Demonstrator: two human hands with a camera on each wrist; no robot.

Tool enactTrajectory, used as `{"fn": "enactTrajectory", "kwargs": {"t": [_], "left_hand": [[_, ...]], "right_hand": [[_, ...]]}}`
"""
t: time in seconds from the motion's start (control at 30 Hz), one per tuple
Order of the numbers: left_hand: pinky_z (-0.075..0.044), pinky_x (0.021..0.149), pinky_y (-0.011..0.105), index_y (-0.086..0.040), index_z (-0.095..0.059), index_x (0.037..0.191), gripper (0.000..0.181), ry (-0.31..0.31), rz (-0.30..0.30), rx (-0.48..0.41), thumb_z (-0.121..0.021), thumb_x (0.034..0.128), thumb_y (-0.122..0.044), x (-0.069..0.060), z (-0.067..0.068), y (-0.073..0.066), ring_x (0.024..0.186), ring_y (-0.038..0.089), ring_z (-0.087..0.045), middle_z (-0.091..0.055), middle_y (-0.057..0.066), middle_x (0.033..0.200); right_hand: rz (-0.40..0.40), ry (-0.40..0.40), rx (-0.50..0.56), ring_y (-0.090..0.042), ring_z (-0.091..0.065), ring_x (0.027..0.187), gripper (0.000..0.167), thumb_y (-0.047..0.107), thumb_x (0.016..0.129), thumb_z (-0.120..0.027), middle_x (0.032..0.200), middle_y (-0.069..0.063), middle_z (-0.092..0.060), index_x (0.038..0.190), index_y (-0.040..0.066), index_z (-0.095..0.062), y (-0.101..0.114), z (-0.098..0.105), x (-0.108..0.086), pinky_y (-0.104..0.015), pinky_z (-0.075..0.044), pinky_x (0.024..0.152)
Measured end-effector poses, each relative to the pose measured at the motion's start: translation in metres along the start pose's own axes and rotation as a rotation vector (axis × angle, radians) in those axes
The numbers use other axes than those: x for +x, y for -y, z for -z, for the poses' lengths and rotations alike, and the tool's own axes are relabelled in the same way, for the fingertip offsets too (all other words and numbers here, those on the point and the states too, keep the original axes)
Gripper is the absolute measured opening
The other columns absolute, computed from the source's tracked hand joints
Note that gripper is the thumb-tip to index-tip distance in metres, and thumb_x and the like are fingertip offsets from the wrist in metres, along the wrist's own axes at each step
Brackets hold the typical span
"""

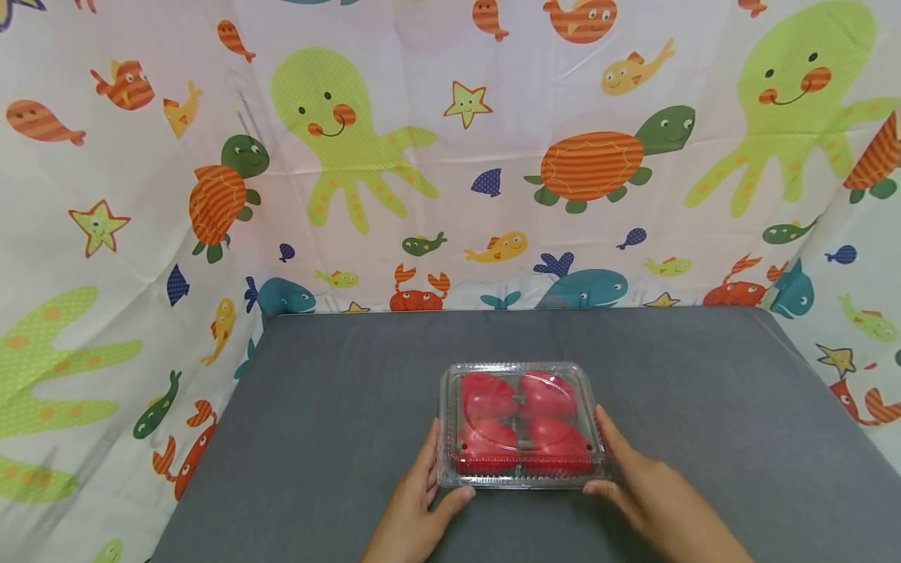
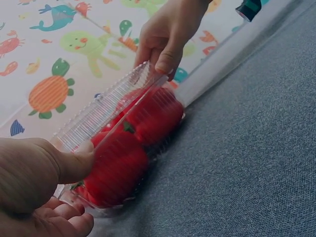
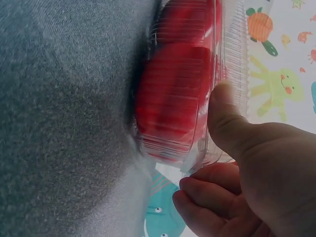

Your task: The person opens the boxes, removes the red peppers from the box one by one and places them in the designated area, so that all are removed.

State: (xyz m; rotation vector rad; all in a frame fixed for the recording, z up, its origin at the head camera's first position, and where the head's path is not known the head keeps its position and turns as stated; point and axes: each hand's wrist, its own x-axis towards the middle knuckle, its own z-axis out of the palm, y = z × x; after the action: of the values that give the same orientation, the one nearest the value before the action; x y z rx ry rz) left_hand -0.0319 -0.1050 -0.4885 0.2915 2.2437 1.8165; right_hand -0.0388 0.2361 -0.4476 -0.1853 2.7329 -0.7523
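Observation:
A clear plastic clamshell box (image 1: 521, 478) holds several red bell peppers (image 1: 487, 396) with green stems. Its lid looks closed in the head view. My left hand (image 1: 417, 500) grips the box's left side, thumb at the near corner and fingers along the edge. On the opposite side my right hand (image 1: 644, 481) holds it the same way. In the left wrist view the left thumb presses the rim near a pepper (image 2: 116, 165). The right wrist view has the right thumb on the rim and the other fingers curled below the corner. The box's underside is hidden.
A grey cloth-covered table (image 1: 317, 407) spreads around the box. Behind it and at both sides hangs a white curtain (image 1: 415, 102) printed with sea animals. A small dark green object (image 2: 249, 9) shows at the top of the left wrist view, its kind unclear.

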Motion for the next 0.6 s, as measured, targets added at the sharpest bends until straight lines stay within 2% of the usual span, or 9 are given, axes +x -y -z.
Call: {"fn": "enactTrajectory", "kwargs": {"t": [0.17,0.33,0.53,0.6], "left_hand": [[-0.038,0.116,0.050,-0.016,-0.009,0.172,0.099,0.004,-0.004,-0.010,-0.075,0.0995,-0.031,-0.0004,0.0009,0.0009,0.153,0.037,-0.035,-0.016,0.013,0.176],[-0.037,0.118,0.044,-0.015,-0.011,0.171,0.095,0.001,-0.035,-0.016,-0.073,0.1008,-0.025,-0.0011,0.0010,0.0031,0.154,0.037,-0.033,-0.016,0.012,0.176],[-0.037,0.118,0.050,-0.020,-0.013,0.172,0.091,0.001,-0.037,-0.012,-0.071,0.1016,-0.023,-0.0006,0.0020,0.0051,0.153,0.038,-0.034,-0.018,0.013,0.175],[-0.037,0.119,0.049,-0.021,-0.013,0.172,0.091,0.007,-0.038,-0.016,-0.071,0.1016,-0.024,-0.0004,0.0025,0.0060,0.153,0.037,-0.034,-0.018,0.013,0.175]], "right_hand": [[0.006,-0.003,-0.021,-0.027,-0.071,0.106,0.109,0.048,0.088,-0.081,0.142,-0.019,-0.064,0.171,0.015,-0.017,0.0006,-0.0025,-0.0010,-0.042,-0.065,0.078],[0.001,-0.002,-0.047,-0.027,-0.070,0.108,0.108,0.046,0.091,-0.080,0.145,-0.020,-0.062,0.171,0.017,-0.014,0.0027,-0.0030,-0.0021,-0.047,-0.065,0.081],[0.003,-0.002,-0.057,-0.024,-0.070,0.101,0.108,0.041,0.092,-0.079,0.141,-0.020,-0.064,0.172,0.018,-0.011,0.0032,-0.0036,-0.0023,-0.045,-0.065,0.078],[0.003,0.001,-0.046,-0.024,-0.070,0.100,0.108,0.040,0.092,-0.080,0.140,-0.019,-0.064,0.172,0.019,-0.009,0.0025,-0.0037,-0.0024,-0.043,-0.065,0.076]]}}
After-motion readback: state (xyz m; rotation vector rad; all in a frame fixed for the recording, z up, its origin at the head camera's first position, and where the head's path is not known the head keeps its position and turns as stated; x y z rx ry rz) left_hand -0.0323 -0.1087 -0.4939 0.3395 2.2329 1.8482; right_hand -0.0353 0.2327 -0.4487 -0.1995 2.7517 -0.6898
